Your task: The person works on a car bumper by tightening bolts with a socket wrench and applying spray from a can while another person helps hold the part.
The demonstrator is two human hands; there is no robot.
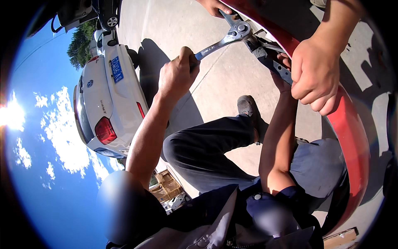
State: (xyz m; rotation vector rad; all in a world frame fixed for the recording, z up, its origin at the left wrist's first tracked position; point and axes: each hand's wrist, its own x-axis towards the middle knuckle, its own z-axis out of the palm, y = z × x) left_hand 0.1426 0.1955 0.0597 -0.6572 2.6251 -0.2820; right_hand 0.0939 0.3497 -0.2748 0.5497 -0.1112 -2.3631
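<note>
Spreading beneath everything, the pale concrete ground carries a parked white car on the person's left. Next in size comes a curved red panel, sweeping down the right side; another person's hand clasps its edge partway along. Smaller is a brown crate, showing just beside the person's left forearm. A dark metal bracket with holes sits near the panel's inner edge, and by its upper end is the head of a silver ratchet wrench. The left hand has its grip closed round the wrench's handle. The right hand is at the bracket, partly hidden, so I cannot tell how far its grip is open or how firmly it holds. A second helper's hand is near the wrench head

A hard pull on the handle could slip the head off whatever it engages, which is hidden, and knock knuckles against metal; if the hold on the panel loosened, the panel might tilt and pinch the fingers at the bracket. As for containers, only the crate looks like one, and its contents are too small to make out
</note>
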